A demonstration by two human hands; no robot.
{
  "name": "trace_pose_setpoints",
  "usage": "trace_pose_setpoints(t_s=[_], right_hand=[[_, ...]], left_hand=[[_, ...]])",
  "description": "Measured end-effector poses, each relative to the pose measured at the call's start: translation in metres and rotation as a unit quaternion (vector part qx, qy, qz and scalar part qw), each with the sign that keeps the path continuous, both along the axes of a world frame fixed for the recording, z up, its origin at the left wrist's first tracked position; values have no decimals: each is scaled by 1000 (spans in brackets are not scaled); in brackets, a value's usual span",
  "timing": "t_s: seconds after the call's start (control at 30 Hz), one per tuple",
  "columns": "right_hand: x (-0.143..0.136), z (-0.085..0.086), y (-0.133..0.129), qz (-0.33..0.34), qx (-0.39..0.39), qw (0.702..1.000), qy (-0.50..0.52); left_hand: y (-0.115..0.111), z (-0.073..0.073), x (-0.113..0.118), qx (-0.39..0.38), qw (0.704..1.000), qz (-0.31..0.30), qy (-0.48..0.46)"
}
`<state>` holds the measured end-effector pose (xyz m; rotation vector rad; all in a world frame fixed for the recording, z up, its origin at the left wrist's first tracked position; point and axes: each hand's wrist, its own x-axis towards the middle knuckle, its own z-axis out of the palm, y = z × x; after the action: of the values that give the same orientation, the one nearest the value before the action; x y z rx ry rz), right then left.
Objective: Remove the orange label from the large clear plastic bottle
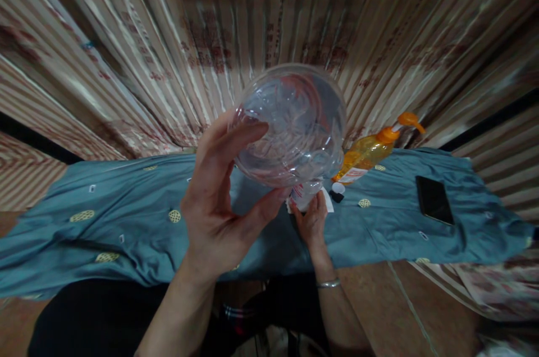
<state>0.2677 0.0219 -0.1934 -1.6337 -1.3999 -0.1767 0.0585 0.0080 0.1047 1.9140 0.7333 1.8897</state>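
Note:
My left hand (pixel 214 205) is raised close to the camera, its thumb and fingers curved around a round, clear plastic container (pixel 290 127). Ridges and a reddish tint show through its round face. Lower and farther off, my right hand (pixel 312 222) wears a silver bracelet and closes on a clear plastic bottle (pixel 306 193) with red and white marks. The container overlaps the bottle's upper part, so I cannot tell whether the two are joined. White paper (pixel 327 202) lies beside the right fingers. A small white cap (pixel 338 188) and a black piece (pixel 337 197) are near it.
An orange pump bottle (pixel 364 156) stands tilted in view, right of the container. Farther right, a black phone (pixel 435 200) lies on the teal patterned cloth (pixel 138 216). Striped, floral curtains (pixel 269 9) hang close behind the table.

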Motion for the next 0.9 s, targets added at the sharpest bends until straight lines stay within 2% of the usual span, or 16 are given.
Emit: trace_pose_setpoints(t_s=[0.27,0.37,0.6,0.67,0.73,0.9], right_hand=[[0,-1,0,-17,1,1000,-12],[0,-2,0,-17,-5,1000,-8],[2,-3,0,-10,-1,1000,-10],[1,-2,0,-17,-2,1000,-17],[0,-1,0,-17,-9,1000,-19],[1,-2,0,-6,-17,1000,-11]], left_hand=[[-1,-7,-5,5,1000,10,-4],[-6,-14,-10,-15,999,24,-22],[-19,-36,-25,-6,996,74,-46],[-25,-42,-30,-87,992,75,-56],[-31,-47,-34,-90,990,68,-80],[-40,-63,-44,-157,982,37,-97]])
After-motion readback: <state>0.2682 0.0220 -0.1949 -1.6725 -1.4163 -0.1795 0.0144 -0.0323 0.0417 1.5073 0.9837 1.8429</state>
